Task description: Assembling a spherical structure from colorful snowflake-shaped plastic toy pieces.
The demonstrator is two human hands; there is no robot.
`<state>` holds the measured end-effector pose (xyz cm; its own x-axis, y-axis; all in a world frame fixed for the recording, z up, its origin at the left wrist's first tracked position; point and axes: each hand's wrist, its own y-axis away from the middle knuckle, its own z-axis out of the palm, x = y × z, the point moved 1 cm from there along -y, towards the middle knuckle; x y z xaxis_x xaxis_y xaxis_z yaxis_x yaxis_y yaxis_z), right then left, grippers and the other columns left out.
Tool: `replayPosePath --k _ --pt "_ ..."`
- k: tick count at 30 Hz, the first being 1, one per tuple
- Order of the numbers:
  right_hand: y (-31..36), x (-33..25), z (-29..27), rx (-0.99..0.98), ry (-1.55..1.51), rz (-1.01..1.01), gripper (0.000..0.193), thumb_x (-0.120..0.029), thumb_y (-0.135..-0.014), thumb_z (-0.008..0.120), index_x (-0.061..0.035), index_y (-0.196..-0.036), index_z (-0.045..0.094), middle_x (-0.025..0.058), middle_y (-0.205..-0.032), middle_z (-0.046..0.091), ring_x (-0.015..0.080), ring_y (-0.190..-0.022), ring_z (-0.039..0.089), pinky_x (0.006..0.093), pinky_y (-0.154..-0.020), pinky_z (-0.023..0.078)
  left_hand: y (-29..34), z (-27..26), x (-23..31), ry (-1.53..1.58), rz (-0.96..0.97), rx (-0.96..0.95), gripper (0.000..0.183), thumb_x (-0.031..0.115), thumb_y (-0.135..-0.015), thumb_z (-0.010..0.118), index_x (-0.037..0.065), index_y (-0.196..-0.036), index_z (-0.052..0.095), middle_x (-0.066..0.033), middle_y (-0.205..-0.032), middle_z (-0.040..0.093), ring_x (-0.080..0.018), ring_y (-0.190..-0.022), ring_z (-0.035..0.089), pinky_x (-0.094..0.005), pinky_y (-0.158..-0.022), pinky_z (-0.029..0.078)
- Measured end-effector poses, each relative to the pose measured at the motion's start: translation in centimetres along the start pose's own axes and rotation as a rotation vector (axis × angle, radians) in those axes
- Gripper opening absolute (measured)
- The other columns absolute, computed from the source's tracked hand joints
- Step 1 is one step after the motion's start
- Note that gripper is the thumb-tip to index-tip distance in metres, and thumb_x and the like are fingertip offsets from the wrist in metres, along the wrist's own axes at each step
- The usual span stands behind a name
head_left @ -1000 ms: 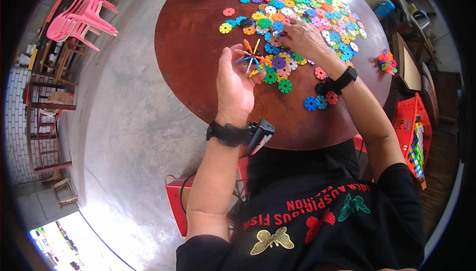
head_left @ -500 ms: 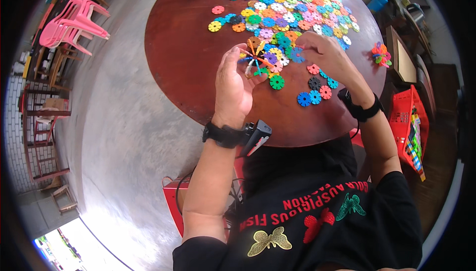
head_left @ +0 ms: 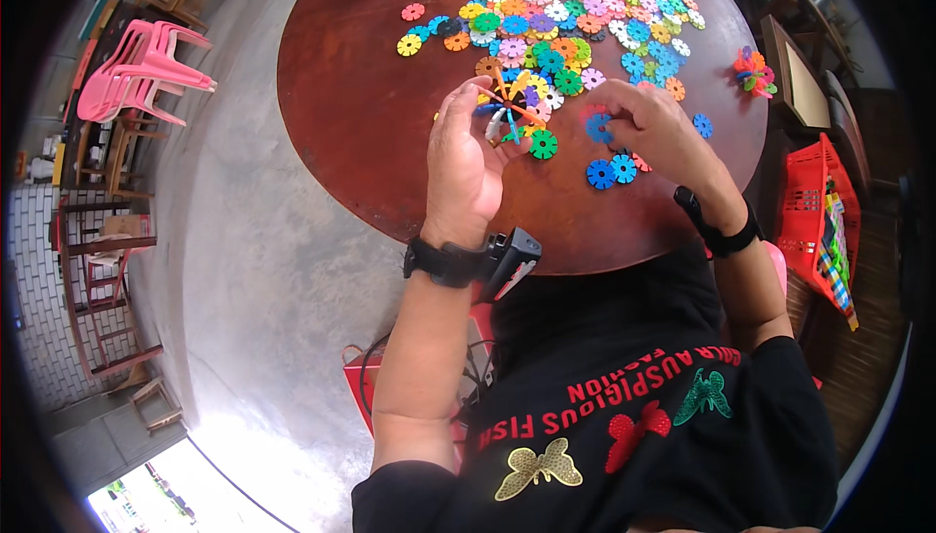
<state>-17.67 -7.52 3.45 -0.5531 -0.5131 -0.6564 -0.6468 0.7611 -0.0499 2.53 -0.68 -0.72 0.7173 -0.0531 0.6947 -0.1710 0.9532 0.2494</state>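
Observation:
In my left hand (head_left: pixel 462 164), above the table's near half, is a cluster of interlocked notched plastic discs (head_left: pixel 508 106), seen mostly edge-on in orange, yellow, blue and white. The fingers curl round its left side and underneath. My right hand (head_left: pixel 655 131) is to the right of it, its thumb and forefinger closed on a blue notched disc (head_left: pixel 598 127). The held disc is apart from the cluster. Two loose blue discs (head_left: pixel 611 173) lie on the table below the right fingers, and a green disc (head_left: pixel 543 145) lies beside the left fingertips.
A large spread of colourful discs (head_left: pixel 546 16) covers the far part of the round brown table (head_left: pixel 341 114). A finished-looking disc flower ball (head_left: pixel 753 73) sits at its right edge. To the right stands a red basket (head_left: pixel 819 211); pink chairs (head_left: pixel 136 70) are at the left.
My right hand with the blue disc has moved slightly right and down, away from the cluster. My left hand still holds the cluster. The whole view has shifted a little.

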Motion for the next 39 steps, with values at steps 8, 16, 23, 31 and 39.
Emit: replayPosePath --k 8,16,23,31,39 --pt "1.8 0.7 2.4 0.065 0.167 -0.211 0.028 0.005 -0.073 0.051 -0.0036 -0.100 0.057 0.0165 -0.084 0.058 0.0373 -0.085 0.058 0.0433 -0.070 0.047 0.3 0.7 0.0 -0.064 -0.014 -0.029 0.024 0.024 -0.094 0.053 0.007 -0.112 0.052 -0.0093 -0.104 0.061 -0.0204 -0.090 0.062 -0.0345 -0.069 0.053" --pt "2.2 1.2 3.5 0.252 0.239 -0.217 0.035 0.006 -0.075 0.050 -0.0097 -0.105 0.058 0.0160 -0.085 0.052 0.0368 -0.085 0.056 0.0444 -0.073 0.046 0.4 1.2 -0.2 -0.059 -0.042 -0.088 0.021 0.019 -0.093 0.052 0.006 -0.109 0.048 -0.0109 -0.098 0.061 -0.0219 -0.082 0.064 -0.0335 -0.063 0.055" --pt "2.4 -0.3 1.5 0.241 0.045 -0.089 0.035 0.005 -0.073 0.054 -0.0089 -0.104 0.060 0.0134 -0.080 0.053 0.0332 -0.082 0.056 0.0413 -0.069 0.045 0.5 1.2 -0.5 -0.080 -0.042 -0.104 0.022 0.021 -0.095 0.050 0.005 -0.110 0.049 -0.0126 -0.098 0.062 -0.0223 -0.082 0.064 -0.0324 -0.063 0.054" --pt "2.0 -2.2 0.6 0.393 -0.049 -0.168 0.015 0.001 -0.071 0.061 -0.0027 -0.086 0.062 0.0104 -0.070 0.055 0.0274 -0.068 0.056 0.0360 -0.062 0.044 1.2 2.5 -0.8 -0.220 -0.074 -0.156 0.024 0.026 -0.096 0.051 0.004 -0.107 0.053 -0.0102 -0.096 0.063 -0.0206 -0.078 0.064 -0.0285 -0.057 0.050" --pt "2.3 -2.1 1.7 0.306 -0.080 -0.127 0.010 -0.004 -0.075 0.063 -0.0006 -0.085 0.060 0.0154 -0.076 0.061 0.0327 -0.071 0.060 0.0382 -0.061 0.047 1.0 2.2 -1.6 -0.164 -0.066 -0.104 0.025 0.027 -0.095 0.052 0.005 -0.106 0.056 -0.0057 -0.090 0.063 -0.0159 -0.072 0.063 -0.0275 -0.052 0.048"
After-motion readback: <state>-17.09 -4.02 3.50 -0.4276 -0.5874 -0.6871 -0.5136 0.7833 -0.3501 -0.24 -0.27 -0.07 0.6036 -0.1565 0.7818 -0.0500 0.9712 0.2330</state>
